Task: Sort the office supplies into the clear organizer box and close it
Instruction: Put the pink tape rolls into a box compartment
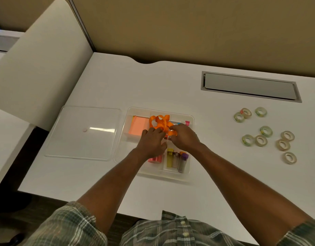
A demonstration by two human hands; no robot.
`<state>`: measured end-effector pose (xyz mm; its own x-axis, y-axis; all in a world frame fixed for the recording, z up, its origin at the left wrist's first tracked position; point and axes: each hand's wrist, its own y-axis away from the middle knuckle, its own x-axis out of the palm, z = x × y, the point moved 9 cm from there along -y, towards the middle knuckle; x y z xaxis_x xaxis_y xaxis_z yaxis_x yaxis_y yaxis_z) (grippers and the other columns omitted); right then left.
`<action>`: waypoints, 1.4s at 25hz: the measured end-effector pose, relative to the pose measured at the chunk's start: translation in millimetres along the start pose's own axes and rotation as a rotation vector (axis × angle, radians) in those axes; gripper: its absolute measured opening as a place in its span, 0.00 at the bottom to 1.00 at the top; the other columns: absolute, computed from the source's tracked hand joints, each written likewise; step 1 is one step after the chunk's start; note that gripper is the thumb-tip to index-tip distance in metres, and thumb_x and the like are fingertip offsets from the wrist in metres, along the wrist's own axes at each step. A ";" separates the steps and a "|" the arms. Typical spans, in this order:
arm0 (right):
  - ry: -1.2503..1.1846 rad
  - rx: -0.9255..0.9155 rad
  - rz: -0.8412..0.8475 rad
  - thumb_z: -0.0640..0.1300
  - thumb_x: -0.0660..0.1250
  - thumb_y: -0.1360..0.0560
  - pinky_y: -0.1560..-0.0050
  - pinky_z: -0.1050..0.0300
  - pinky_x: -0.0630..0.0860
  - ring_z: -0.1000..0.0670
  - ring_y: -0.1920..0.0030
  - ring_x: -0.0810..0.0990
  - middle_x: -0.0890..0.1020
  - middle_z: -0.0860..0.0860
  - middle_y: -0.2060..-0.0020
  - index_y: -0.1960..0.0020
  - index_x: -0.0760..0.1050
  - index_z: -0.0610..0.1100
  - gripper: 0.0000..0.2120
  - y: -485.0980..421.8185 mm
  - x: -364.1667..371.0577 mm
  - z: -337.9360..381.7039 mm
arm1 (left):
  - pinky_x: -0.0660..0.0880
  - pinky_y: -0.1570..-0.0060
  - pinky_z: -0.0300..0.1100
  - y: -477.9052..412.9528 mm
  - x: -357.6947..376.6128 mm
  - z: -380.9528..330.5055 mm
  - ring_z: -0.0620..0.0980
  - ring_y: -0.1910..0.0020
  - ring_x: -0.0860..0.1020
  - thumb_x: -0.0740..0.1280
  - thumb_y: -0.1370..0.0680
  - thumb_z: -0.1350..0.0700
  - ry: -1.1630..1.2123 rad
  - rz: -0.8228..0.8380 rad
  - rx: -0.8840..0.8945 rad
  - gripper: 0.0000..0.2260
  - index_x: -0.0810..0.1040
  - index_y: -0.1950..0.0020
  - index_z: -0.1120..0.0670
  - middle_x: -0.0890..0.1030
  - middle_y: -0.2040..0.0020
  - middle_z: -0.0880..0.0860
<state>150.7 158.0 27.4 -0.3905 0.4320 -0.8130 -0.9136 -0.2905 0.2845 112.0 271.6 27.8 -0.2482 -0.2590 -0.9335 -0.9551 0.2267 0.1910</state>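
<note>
The clear organizer box (187, 176) lies open at the middle of the white desk. Loose orange ribbon (161, 123) bunches over its middle compartment. My left hand (151, 142) and my right hand (184, 137) both hold the ribbon with curled fingers, pressing it down into the box. A stack of orange-pink sticky notes (139, 126) fills the back left compartment. Small vials with yellow and purple caps (178, 159) lie in the front right compartment, and a pink roll (155, 159) shows under my left wrist. The clear lid (82, 132) lies flat to the left of the box.
Several clear tape rolls (266, 131) are scattered on the desk to the right of the box. A grey cable hatch (249, 87) is set into the desk at the back right. A beige partition (37, 68) stands at the left.
</note>
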 end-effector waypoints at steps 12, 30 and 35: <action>0.028 -0.007 0.015 0.43 0.68 0.26 0.49 0.51 0.78 0.45 0.47 0.79 0.80 0.48 0.41 0.45 0.82 0.45 0.10 -11.9 1.5 1.9 | 0.60 0.32 0.63 -15.8 20.0 11.2 0.58 0.32 0.70 0.52 0.18 0.43 -0.044 0.179 -0.056 0.21 0.75 0.33 0.50 0.77 0.34 0.54; -0.072 -0.038 0.194 0.47 0.61 0.19 0.34 0.46 0.73 0.41 0.33 0.75 0.77 0.44 0.31 0.27 0.72 0.48 0.20 -29.4 -0.4 43.5 | 0.67 0.33 0.53 3.6 -13.4 18.0 0.56 0.32 0.71 0.60 0.20 0.50 0.022 -0.209 0.063 0.19 0.74 0.31 0.55 0.75 0.31 0.57; 0.119 -0.122 0.044 0.47 0.62 0.21 0.45 0.48 0.79 0.44 0.44 0.81 0.83 0.47 0.43 0.39 0.80 0.46 0.14 -17.1 -0.8 40.3 | 0.54 0.26 0.61 -3.8 11.3 20.5 0.57 0.25 0.64 0.50 0.18 0.47 -0.073 0.020 0.019 0.22 0.71 0.29 0.53 0.71 0.27 0.55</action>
<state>162.1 197.0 43.7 -0.4072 0.3148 -0.8574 -0.8726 -0.4113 0.2635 116.1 287.0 10.3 -0.2544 -0.1853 -0.9492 -0.9466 0.2488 0.2052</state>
